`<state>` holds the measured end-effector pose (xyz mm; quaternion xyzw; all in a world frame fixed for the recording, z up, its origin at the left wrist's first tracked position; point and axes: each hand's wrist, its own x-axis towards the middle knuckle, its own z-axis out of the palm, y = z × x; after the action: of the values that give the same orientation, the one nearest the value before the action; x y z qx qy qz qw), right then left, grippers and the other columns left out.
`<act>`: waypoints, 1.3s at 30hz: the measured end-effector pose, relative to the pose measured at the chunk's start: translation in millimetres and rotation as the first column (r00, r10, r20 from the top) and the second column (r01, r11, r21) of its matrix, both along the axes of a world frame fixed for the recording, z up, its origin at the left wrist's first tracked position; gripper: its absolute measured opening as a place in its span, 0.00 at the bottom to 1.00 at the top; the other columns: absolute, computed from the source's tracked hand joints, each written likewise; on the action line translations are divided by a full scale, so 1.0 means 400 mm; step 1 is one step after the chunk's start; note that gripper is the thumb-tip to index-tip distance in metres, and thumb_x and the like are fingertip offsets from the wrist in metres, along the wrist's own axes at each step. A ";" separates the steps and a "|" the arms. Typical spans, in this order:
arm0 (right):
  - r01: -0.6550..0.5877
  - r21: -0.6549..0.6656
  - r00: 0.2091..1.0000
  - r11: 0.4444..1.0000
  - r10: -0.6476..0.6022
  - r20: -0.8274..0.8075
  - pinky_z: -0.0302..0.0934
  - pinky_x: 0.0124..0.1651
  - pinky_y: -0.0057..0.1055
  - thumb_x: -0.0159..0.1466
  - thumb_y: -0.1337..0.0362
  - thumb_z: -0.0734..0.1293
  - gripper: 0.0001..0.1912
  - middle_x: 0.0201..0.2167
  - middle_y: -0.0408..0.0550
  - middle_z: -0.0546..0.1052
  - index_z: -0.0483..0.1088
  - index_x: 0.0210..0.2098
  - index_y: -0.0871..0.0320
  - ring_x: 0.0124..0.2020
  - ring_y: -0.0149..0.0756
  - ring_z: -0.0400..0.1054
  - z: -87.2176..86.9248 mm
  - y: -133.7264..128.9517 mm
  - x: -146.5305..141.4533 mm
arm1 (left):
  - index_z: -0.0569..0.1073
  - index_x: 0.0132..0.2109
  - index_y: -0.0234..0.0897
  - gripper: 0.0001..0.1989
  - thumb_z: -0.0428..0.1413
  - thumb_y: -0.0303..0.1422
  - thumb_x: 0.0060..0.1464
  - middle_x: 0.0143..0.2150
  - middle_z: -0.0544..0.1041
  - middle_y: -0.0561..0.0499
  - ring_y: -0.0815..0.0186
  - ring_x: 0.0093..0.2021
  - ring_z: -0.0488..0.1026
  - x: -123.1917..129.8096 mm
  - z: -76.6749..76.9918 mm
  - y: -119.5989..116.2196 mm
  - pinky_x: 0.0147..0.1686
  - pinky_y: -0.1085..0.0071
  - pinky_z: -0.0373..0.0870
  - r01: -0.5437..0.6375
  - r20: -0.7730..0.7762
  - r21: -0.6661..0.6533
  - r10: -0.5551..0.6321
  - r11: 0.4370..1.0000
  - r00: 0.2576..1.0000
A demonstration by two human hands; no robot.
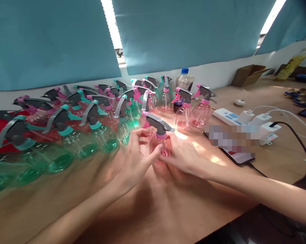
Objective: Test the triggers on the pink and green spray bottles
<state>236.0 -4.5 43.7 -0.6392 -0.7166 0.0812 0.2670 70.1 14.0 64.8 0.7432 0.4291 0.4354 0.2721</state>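
A clear pink spray bottle (163, 144) with a pink collar and a grey trigger head stands upright between my two hands. My right hand (182, 152) is closed round its right side, with the thumb low across the front. From the left, my left hand (140, 152) grips the same bottle, its thumb on the front and its curled fingers beside the pink trigger; some fingertips are hidden behind. Two more pink spray bottles, one in front (183, 115) and one beside it (201, 110), stand just behind to the right. Green spray bottles (105, 139) are lined up to the left.
Several more pink and green spray bottles crowd toward the blue-covered wall, near a blue-capped drink bottle (184, 79). At right lie a phone (240, 156), a power strip (227, 116) with chargers and cables, and an open cardboard box (249, 75). The table edge runs below right.
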 end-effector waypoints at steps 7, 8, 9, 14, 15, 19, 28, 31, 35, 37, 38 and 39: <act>-0.117 0.017 0.993 0.993 0.117 -0.015 0.63 0.30 0.39 0.59 0.39 0.63 0.41 0.38 0.58 0.78 0.56 0.58 0.64 0.34 0.54 0.76 -0.025 -0.008 -0.084 | 0.55 0.59 0.44 0.36 0.65 0.39 0.48 0.60 0.60 0.43 0.52 0.61 0.61 -0.082 0.007 -0.005 0.57 0.53 0.63 -0.137 -0.073 0.005 0.137 0.991 0.988; -0.160 0.040 0.987 0.986 0.161 -0.014 0.64 0.30 0.40 0.60 0.40 0.63 0.40 0.41 0.59 0.77 0.54 0.59 0.63 0.35 0.54 0.76 -0.028 -0.010 -0.095 | 0.58 0.58 0.43 0.33 0.64 0.40 0.49 0.59 0.62 0.43 0.51 0.59 0.63 -0.087 0.015 -0.007 0.56 0.53 0.64 -0.127 -0.079 -0.032 0.124 0.991 0.989; -0.195 0.069 0.981 0.978 0.196 -0.005 0.64 0.30 0.40 0.60 0.42 0.63 0.38 0.44 0.59 0.76 0.54 0.59 0.61 0.36 0.53 0.76 -0.031 -0.013 -0.106 | 0.60 0.56 0.42 0.30 0.64 0.40 0.50 0.57 0.65 0.43 0.52 0.57 0.66 -0.089 0.024 -0.008 0.54 0.53 0.65 -0.113 -0.087 -0.067 0.107 0.991 0.990; -0.246 0.206 0.968 0.947 0.232 0.090 0.65 0.25 0.40 0.62 0.44 0.62 0.35 0.47 0.63 0.73 0.54 0.58 0.63 0.33 0.51 0.75 -0.038 -0.047 -0.150 | 0.67 0.48 0.40 0.18 0.61 0.35 0.51 0.51 0.73 0.45 0.52 0.52 0.70 -0.091 0.055 -0.012 0.49 0.56 0.67 -0.077 -0.156 -0.085 0.063 0.993 0.986; -0.257 0.227 0.966 0.939 0.239 0.102 0.65 0.25 0.40 0.63 0.44 0.61 0.35 0.45 0.63 0.74 0.53 0.58 0.64 0.33 0.50 0.75 -0.039 -0.056 -0.156 | 0.67 0.49 0.40 0.18 0.61 0.34 0.51 0.52 0.72 0.44 0.52 0.52 0.70 -0.092 0.056 -0.013 0.48 0.57 0.67 -0.069 -0.158 -0.075 0.057 0.995 0.986; -0.319 0.314 0.948 0.894 0.298 0.112 0.70 0.28 0.41 0.66 0.47 0.58 0.34 0.45 0.66 0.74 0.49 0.60 0.66 0.40 0.54 0.75 -0.044 -0.085 -0.169 | 0.66 0.56 0.40 0.20 0.56 0.37 0.57 0.51 0.73 0.44 0.54 0.50 0.72 -0.096 0.047 -0.014 0.49 0.58 0.69 0.018 -0.123 -0.041 -0.022 0.999 0.992; -0.483 0.287 0.868 0.827 0.495 0.035 0.73 0.41 0.44 0.65 0.51 0.64 0.37 0.58 0.69 0.67 0.49 0.64 0.66 0.53 0.54 0.69 -0.051 -0.077 -0.135 | 0.73 0.43 0.40 0.09 0.54 0.28 0.54 0.36 0.74 0.51 0.61 0.39 0.74 -0.111 0.029 -0.003 0.45 0.62 0.72 0.110 0.076 -0.029 -0.108 0.993 0.991; -0.567 0.271 0.805 0.778 0.593 -0.019 0.72 0.42 0.43 0.66 0.51 0.64 0.29 0.52 0.61 0.73 0.58 0.60 0.61 0.49 0.48 0.73 -0.043 -0.039 -0.085 | 0.73 0.39 0.40 0.07 0.54 0.27 0.52 0.33 0.73 0.52 0.61 0.37 0.73 -0.114 0.027 0.006 0.44 0.62 0.73 0.118 0.095 -0.036 -0.114 0.992 0.989; -0.547 0.190 0.830 0.815 0.558 -0.005 0.70 0.47 0.46 0.67 0.54 0.65 0.19 0.45 0.56 0.78 0.70 0.51 0.59 0.46 0.46 0.74 -0.057 0.035 -0.007 | 0.74 0.38 0.40 0.09 0.54 0.26 0.49 0.30 0.72 0.52 0.61 0.36 0.73 -0.117 0.031 0.017 0.41 0.62 0.73 0.106 0.095 -0.056 -0.100 0.993 0.990; -0.544 0.127 0.836 0.829 0.549 0.000 0.68 0.51 0.48 0.66 0.55 0.65 0.18 0.48 0.57 0.77 0.71 0.51 0.58 0.49 0.46 0.73 -0.081 0.067 0.023 | 0.74 0.38 0.40 0.09 0.54 0.26 0.49 0.29 0.72 0.53 0.61 0.36 0.73 -0.121 0.033 0.020 0.41 0.62 0.73 0.102 0.090 -0.064 -0.096 0.993 0.991; -0.555 0.099 0.831 0.826 0.557 0.008 0.67 0.53 0.49 0.66 0.55 0.66 0.18 0.50 0.57 0.77 0.72 0.51 0.57 0.52 0.47 0.71 -0.096 0.079 0.035 | 0.74 0.38 0.40 0.09 0.54 0.26 0.48 0.29 0.72 0.53 0.61 0.35 0.73 -0.123 0.035 0.022 0.41 0.62 0.73 0.103 0.087 -0.067 -0.097 0.992 0.991; -0.557 0.077 0.830 0.827 0.558 0.015 0.65 0.55 0.50 0.65 0.54 0.67 0.19 0.52 0.58 0.76 0.72 0.52 0.57 0.54 0.49 0.70 -0.111 0.087 0.043 | 0.74 0.38 0.40 0.09 0.53 0.26 0.49 0.29 0.72 0.53 0.61 0.35 0.73 -0.125 0.036 0.022 0.40 0.62 0.73 0.106 0.084 -0.071 -0.100 0.992 0.991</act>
<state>253.2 30.3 -0.8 -0.3910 -0.8735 0.1299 0.2594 19.9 22.9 79.0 0.7355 0.3949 0.4338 0.3390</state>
